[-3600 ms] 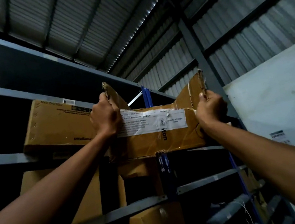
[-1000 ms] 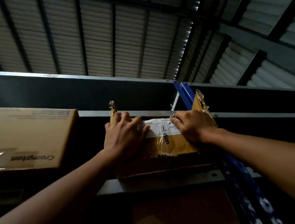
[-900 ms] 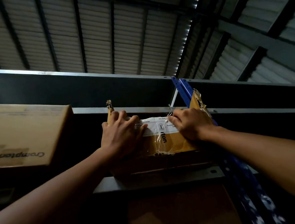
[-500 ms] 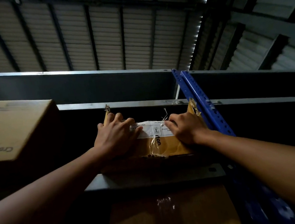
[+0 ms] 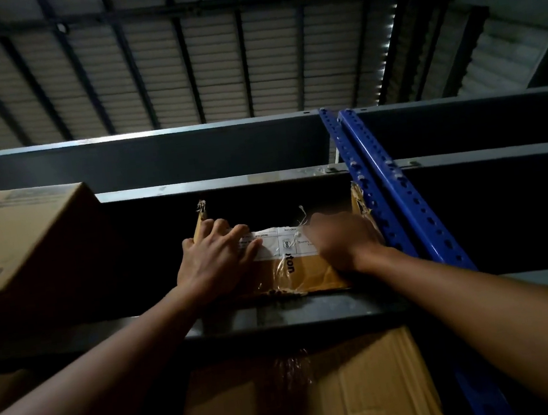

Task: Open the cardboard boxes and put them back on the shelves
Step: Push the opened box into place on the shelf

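Pressing the box point(image 5: 296, 275) with flat, straight fingers point(image 5: 238, 233) is the left hand point(image 5: 215, 264); right hand point(image 5: 342, 242) is too blurry to tell.

The place is a warehouse or stockroom. A corrugated metal roof point(image 5: 213, 59) on dark steel purlins point(image 5: 183, 46) spans overhead. Grey steel shelves point(image 5: 312, 309) are fixed to a blue slotted upright point(image 5: 399, 199), and labelled brown cardboard boxes point(image 5: 17, 238) sit on several levels in dim light.
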The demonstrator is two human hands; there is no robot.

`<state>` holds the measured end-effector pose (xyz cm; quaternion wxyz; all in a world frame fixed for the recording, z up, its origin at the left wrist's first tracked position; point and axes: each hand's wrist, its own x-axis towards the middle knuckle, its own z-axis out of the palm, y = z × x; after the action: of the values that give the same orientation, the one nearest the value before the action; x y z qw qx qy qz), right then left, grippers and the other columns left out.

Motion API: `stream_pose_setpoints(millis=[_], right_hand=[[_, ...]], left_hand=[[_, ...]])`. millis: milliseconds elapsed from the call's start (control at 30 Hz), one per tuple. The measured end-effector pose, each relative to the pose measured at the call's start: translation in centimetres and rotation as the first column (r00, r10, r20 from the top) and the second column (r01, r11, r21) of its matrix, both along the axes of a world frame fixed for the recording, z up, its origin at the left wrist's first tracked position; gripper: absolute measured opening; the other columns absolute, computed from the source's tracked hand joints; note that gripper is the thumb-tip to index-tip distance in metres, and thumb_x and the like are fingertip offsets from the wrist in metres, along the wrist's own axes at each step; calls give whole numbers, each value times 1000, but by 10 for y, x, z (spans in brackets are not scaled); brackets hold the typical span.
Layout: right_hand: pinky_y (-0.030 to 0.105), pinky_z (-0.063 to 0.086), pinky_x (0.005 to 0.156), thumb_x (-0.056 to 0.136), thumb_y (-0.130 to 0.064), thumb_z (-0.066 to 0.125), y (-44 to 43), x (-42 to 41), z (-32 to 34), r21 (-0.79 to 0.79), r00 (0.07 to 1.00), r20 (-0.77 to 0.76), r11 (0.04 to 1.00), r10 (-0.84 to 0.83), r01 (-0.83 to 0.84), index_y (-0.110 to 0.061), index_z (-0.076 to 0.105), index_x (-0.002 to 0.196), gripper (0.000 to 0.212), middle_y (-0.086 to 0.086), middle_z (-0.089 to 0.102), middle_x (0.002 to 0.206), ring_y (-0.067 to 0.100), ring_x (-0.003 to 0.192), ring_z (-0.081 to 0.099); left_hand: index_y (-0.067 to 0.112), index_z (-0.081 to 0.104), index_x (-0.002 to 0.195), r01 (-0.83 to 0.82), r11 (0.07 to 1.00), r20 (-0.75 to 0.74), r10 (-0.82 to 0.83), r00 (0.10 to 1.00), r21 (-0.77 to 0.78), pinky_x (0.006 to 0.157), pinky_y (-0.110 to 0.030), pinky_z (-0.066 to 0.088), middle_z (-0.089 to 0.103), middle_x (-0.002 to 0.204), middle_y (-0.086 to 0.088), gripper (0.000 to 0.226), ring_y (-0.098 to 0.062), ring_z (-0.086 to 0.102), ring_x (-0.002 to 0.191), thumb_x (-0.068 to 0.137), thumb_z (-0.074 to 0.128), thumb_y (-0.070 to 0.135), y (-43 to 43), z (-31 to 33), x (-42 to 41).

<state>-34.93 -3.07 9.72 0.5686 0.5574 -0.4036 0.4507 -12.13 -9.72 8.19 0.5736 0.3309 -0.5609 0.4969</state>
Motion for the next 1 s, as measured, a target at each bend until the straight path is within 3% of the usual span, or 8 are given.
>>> stream_pose_setpoints(millis=[100, 200, 367, 533, 600, 700, 867, 1000], right_hand=[[34, 43, 70, 101, -50, 29, 10, 5, 2, 48, 999, -3, 997, -52, 52, -25, 50, 85, 37, 0, 54, 75, 21, 73, 55], [36, 46, 71, 101, -53, 25, 30, 10, 9, 109, 996, -30, 990, -84, 87, -25, 47, 75, 44, -2, 52, 72, 18, 69, 53], [32, 40, 65, 101, -51, 28, 38, 10, 14, 39, 998, -39, 998, -55, 56, -23, 50, 71, 47, -2, 53, 67, 14, 61, 51], [35, 47, 72, 101, -50, 27, 11, 6, 1, 18, 999, 13, 999, -49, 49, -27, 42, 70, 42, 1, 56, 75, 23, 75, 60], [33, 41, 71, 102, -49, 27, 14, 9, 2, 55, 997, 20, 995, -80, 79, -24, 46, 72, 43, -1, 54, 75, 22, 76, 57], [36, 46, 73, 102, -49, 27, 21, 10, 7, 111, 998, 3, 991, -70, 69, -23, 48, 70, 46, -2, 52, 70, 20, 71, 55], [36, 50, 72, 100, -49, 32, 7, 4, 1, -25, 999, 32, 1000, -14, 14, -26, 44, 72, 38, 4, 63, 79, 25, 76, 61], [35, 50, 75, 99, -49, 34, 2, 8, 0, -22, 999, 32, 999, -29, 30, -26, 45, 69, 39, 5, 63, 80, 25, 78, 62]], left_hand=[[41, 43, 123, -6, 1000, 17, 6, 1000, 16, 90, -47, 40, 44, 128, 0, 68, -22, 31, 128, 81, 5, 77, 6, 2, 0], [34, 43, 117, 3, 1000, 21, -4, 1000, 30, 85, -46, 44, 42, 123, -7, 59, -28, 34, 120, 84, 16, 73, 22, 7, 3], [33, 45, 115, -2, 1000, 4, 2, 1000, -28, 84, -45, 42, 44, 119, -6, 56, -27, 34, 118, 86, 17, 71, 27, 13, 9], [37, 45, 116, 18, 1000, 4, -18, 1000, 5, 88, -47, 39, 45, 122, -1, 60, -25, 33, 124, 85, 7, 72, -4, 6, -2], [36, 46, 117, 30, 999, 3, -30, 1000, 17, 90, -47, 39, 45, 122, -1, 57, -25, 32, 124, 87, 11, 71, -5, 7, -2], [32, 47, 116, 68, 998, 17, -67, 998, -15, 87, -46, 41, 46, 121, -3, 53, -26, 34, 122, 88, 19, 67, 0, 8, 0], [29, 52, 114, 78, 994, -24, -80, 997, -72, 85, -48, 42, 52, 119, -3, 51, -28, 37, 122, 90, 22, 63, -6, 5, -7], [29, 53, 117, 119, 992, -8, -119, 993, -48, 86, -51, 41, 51, 119, -4, 45, -29, 35, 124, 92, 31, 60, -13, 7, -3]])
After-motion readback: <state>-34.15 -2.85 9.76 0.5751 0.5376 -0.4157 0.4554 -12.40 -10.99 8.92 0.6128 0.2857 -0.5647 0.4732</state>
